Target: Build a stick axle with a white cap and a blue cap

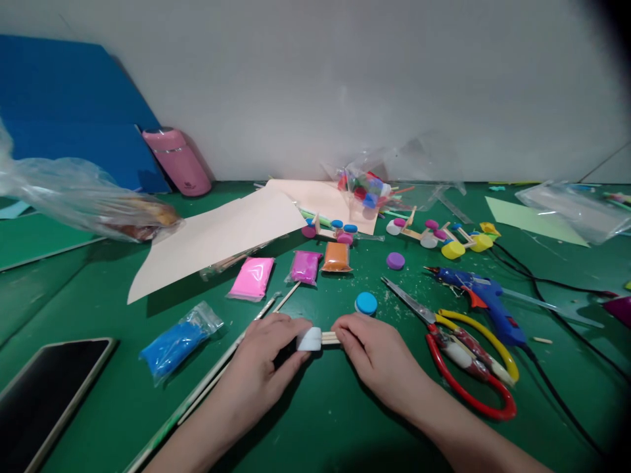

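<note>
My left hand (269, 358) pinches white bottle caps (309, 339) that look pressed together. In my right hand (377, 351) are thin wooden sticks (329, 337), gripped at their right end. Their left ends meet the white caps; how they join there is hidden. Just beyond my right hand lies a blue cap (365, 303), with a purple cap (395, 261) farther back. A thin wooden stick (287, 297) lies beyond my left hand. Long sticks (197, 394) pass beside my left forearm.
Scissors (444, 335) and a blue glue gun (480, 299) with a cord lie at right. Clay packets (251, 278), a blue packet (177, 341) and a phone (49, 401) are at left. Small stick-and-cap models (330, 230), paper (221, 233) and a pink bottle (178, 163) stand behind.
</note>
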Demonstrator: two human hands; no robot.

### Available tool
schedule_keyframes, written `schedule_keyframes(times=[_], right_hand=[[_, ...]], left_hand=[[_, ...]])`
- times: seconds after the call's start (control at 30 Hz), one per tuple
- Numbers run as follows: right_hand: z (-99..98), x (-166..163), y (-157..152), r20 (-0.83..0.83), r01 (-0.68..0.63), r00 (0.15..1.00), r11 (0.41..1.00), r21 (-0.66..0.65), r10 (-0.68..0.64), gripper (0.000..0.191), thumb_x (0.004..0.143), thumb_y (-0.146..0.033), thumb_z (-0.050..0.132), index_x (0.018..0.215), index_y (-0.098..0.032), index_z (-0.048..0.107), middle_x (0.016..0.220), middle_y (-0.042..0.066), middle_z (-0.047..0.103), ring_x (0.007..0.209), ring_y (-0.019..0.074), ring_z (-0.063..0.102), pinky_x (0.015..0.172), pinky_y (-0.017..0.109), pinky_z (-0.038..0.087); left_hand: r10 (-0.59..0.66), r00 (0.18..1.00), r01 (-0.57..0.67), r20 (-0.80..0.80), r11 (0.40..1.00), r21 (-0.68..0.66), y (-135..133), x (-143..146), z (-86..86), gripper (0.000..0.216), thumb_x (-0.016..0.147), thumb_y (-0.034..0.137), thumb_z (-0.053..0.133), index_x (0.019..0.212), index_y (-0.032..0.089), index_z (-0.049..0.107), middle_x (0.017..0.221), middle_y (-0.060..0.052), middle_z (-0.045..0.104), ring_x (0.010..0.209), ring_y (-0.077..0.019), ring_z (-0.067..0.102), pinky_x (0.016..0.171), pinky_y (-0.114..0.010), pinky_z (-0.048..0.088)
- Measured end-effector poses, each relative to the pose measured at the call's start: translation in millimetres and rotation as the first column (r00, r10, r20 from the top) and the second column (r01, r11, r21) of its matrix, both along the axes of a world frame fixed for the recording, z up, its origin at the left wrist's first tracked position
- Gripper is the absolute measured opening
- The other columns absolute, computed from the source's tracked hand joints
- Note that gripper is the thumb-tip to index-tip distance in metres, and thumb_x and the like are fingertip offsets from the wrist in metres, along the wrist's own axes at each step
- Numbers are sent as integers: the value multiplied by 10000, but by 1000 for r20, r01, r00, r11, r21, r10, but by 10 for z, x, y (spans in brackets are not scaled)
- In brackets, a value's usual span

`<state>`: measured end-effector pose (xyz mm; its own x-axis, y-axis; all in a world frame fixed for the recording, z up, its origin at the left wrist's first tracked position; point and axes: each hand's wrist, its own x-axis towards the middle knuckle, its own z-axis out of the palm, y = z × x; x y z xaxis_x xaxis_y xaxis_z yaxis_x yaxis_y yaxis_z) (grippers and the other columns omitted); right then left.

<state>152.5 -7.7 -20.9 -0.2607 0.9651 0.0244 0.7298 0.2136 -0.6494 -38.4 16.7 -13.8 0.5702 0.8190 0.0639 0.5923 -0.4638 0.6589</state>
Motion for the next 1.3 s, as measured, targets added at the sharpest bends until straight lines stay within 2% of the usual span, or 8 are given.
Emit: schedule_keyframes(times=[0.53, 1.1, 1.3], right_hand=[[13, -20, -6, 47, 0, 999, 1000, 4, 0, 219, 897, -200, 349, 854, -188, 564, 795, 27, 602, 726, 152, 532, 639, 238, 374], [25, -49, 0, 74, 19, 997, 1000, 18, -20, 223, 892, -195, 351, 835, -187, 566, 782, 28, 614, 710, 153, 540, 624, 237, 369], [30, -50, -3, 84, 21, 996, 1000, 9, -22, 233, 895, -200, 345, 837, -188, 570, 785, 30, 615, 710, 154, 542, 613, 235, 366]], left_hand=[[-23, 1000, 23, -14, 998, 55, -51, 17, -5, 235, 834, 195, 452, 1053, 241, 526, 1021, -38, 596, 951, -193, 513, 839, -322, 387], [-4, 1000, 5, -13, 998, 65, -33, 27, -33, 232, 821, 202, 459, 1033, 232, 549, 988, -42, 612, 916, -193, 543, 819, -315, 426], [-8, 1000, 9, -15, 997, 71, -41, 21, -24, 232, 820, 200, 463, 1035, 226, 547, 998, -41, 609, 930, -189, 539, 854, -323, 408]])
